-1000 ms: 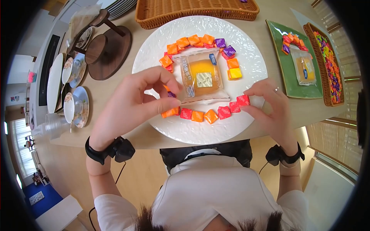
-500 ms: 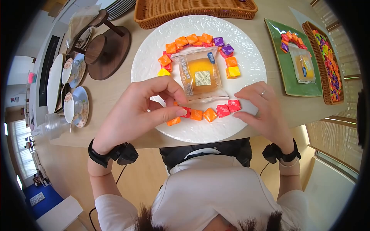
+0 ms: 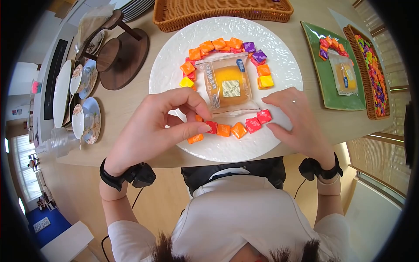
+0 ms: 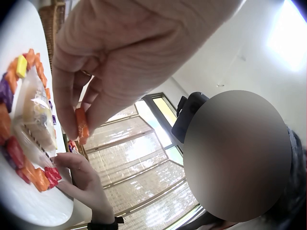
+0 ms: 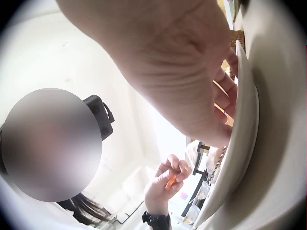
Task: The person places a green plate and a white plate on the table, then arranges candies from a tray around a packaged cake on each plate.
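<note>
My left hand (image 3: 159,124) pinches an orange wrapped candy (image 4: 82,125) between thumb and fingertips, above the lower left of a white plate (image 3: 174,48). The fingers mostly cover this candy in the head view. At the plate's lower right, my right hand (image 3: 297,118) has thumb and forefinger spread, their tips right beside a red candy (image 3: 264,115). Wrapped candies in orange, red, purple and yellow form a ring on the plate. Inside it lies a packaged cake (image 3: 228,83) in a clear wrapper, with a pale square label.
A wicker basket (image 3: 222,16) stands behind the plate. On the right are a green plate (image 3: 334,94) with candies and another packaged cake, and a candy-filled basket (image 3: 376,114). A dark wooden stand (image 3: 126,61) and cups on saucers (image 3: 92,122) occupy the left.
The right hand and the red candy beside it have shifted left; forefinger and candy are now apart. My left hand has moved slightly right and down, uncovering a yellow candy on the left.
</note>
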`<state>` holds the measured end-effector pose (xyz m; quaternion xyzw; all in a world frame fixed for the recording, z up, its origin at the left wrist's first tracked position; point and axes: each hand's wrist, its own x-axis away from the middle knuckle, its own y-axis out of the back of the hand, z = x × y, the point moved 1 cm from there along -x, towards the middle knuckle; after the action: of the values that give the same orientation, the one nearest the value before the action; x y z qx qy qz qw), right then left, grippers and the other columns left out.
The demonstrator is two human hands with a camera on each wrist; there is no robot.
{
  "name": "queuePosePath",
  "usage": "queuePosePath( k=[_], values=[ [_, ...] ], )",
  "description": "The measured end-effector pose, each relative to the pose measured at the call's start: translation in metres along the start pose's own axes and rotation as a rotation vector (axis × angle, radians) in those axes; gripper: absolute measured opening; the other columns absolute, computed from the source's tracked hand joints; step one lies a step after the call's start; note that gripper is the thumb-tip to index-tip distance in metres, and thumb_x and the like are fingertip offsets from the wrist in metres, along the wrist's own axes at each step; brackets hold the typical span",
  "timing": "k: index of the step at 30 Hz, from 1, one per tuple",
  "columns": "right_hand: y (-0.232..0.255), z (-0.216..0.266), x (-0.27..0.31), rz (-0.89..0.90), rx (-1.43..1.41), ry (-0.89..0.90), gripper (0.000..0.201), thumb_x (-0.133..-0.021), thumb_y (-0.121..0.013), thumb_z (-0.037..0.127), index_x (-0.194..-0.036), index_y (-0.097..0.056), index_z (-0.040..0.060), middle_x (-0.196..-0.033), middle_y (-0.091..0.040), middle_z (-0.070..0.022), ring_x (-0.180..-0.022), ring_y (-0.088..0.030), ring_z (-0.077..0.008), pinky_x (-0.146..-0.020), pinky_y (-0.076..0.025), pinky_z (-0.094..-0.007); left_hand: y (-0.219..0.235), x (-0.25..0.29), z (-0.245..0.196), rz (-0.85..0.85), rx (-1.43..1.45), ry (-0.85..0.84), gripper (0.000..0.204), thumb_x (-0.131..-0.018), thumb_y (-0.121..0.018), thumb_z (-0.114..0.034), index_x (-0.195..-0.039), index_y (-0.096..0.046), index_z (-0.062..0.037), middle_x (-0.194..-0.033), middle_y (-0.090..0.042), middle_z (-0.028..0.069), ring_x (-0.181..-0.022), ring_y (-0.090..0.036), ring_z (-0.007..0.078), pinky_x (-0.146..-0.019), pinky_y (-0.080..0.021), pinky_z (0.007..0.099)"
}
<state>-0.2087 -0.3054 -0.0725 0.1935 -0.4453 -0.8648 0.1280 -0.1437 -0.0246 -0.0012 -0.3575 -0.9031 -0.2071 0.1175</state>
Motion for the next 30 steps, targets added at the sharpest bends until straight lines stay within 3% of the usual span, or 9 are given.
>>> queuePosePath(
  k=[5,30],
  values=[
    [0.003,0.015,0.002,0.002,0.023,0.048,0.048,-0.072,-0.077,0.012,-0.117,-0.06,0.0068,-0.121,-0.057,-0.0099,-0.113,-0.052,-0.0307,-0.096,-0.04,-0.0425,0.0,0.0,-0.001,-0.005,-0.01,0.012,0.021,-0.085,-0.076,-0.002,-0.104,-0.068,0.0023,-0.102,-0.068,0.0058,-0.087,-0.059,0.0086,-0.071,-0.054,0.0208],
    [-0.025,0.029,-0.013,-0.096,0.147,0.201,0.06,-0.067,-0.082,0.017,-0.121,-0.058,0.0061,-0.124,-0.054,-0.0092,-0.115,-0.05,-0.0287,-0.098,-0.039,-0.0459,-0.001,0.004,0.0,-0.02,-0.061,-0.02,0.022,-0.084,-0.077,-0.002,-0.104,-0.068,0.0022,-0.102,-0.069,0.0067,-0.086,-0.061,0.01,-0.071,-0.056,0.0222]
  ],
)
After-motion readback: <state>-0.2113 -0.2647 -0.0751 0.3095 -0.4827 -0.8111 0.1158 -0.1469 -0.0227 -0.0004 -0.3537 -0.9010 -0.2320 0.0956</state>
